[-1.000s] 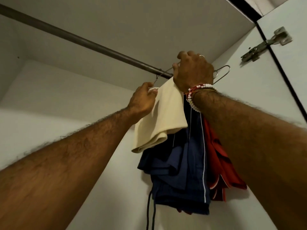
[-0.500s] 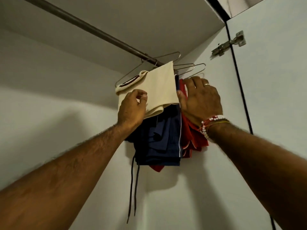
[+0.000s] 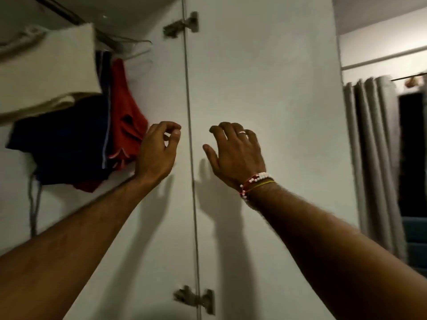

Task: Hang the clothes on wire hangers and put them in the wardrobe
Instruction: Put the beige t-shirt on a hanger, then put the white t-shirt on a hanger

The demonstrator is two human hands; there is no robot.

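**Both hands empty beside the hung clothes**

Nearest, two bare forearms reach upward. The left hand (image 3: 157, 153) is just beside the red fabric garment (image 3: 124, 125). Its fingers (image 3: 172, 128) are loosely curled, thumb close to forefinger, and hold nothing. I cannot tell whether the hand touches the cloth. The right hand (image 3: 235, 155), with a red-and-white bead bracelet (image 3: 256, 181) at its wrist, is spread, relaxed and also empty. It sits in front of the white wardrobe door (image 3: 265, 77).

Farther back, the red garment, a navy garment with a pale side stripe (image 3: 62, 144) and a folded cream cloth (image 3: 53, 63) hang packed together on thin wire hangers (image 3: 131, 42). They are inside the wardrobe at upper left, under the dark metal rail (image 3: 67, 12).

This batch looks hung, so the step is probably fetching the next piece. Draw the left arm clear of the red hem, because a snag could swing the light hangers. Leave the door open.
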